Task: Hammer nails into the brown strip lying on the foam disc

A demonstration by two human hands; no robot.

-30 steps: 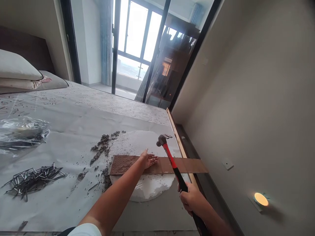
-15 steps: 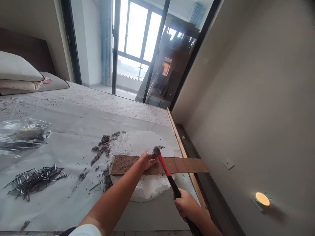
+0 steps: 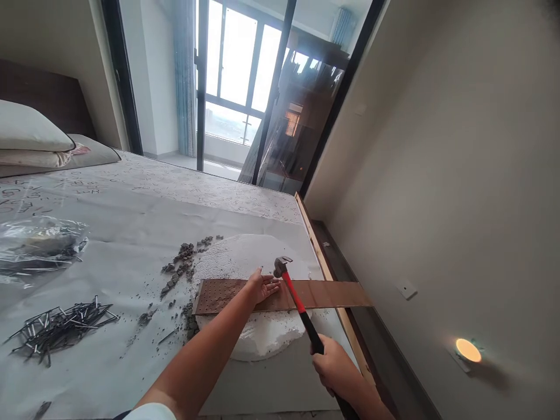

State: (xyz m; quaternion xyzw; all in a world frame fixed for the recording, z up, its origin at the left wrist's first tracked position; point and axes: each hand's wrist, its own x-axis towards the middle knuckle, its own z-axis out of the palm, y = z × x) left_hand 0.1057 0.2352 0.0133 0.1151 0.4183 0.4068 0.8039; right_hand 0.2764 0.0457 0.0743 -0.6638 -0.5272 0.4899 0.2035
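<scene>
1. brown board [image 3: 326,293], long and flat, lies crosswise in front of the person, its left part over a rough-edged white slab [image 3: 262,251].
2. rows of small dark dots cover the board's left end; the rest looks plain. its right end reaches across a pale wooden rail [image 3: 318,248] and over a dark strip beside the wall [image 3: 459,192].
3. the left hand [image 3: 263,287] is at the middle of the board, palm turned partly up, fingers stretched and close together, thumb raised. i cannot tell whether anything thin sits between those fingers.
4. the right hand [image 3: 333,363] has its fingers wrapped around the black grip of a claw hammer [image 3: 303,309], whose shaft is red nearer the head.
5. the hammer slants up and to the left, its dark metal head just beside the left fingertips. whether the head touches the board is hard to tell.
6. left of the slab, grey crumbs [image 3: 184,254] are scattered over a pale sheet [image 3: 118,256], with one loose nail [image 3: 168,335] near the left forearm.
7. farther left lies a tangled heap of nails [image 3: 63,324], and behind it a clear plastic bag [image 3: 41,242] with dark contents.
8. at the far left, a pillow [image 3: 32,128] rests before a dark headboard [image 3: 48,96].
9. on the right, a round light [image 3: 468,350] glows on the wall.
</scene>
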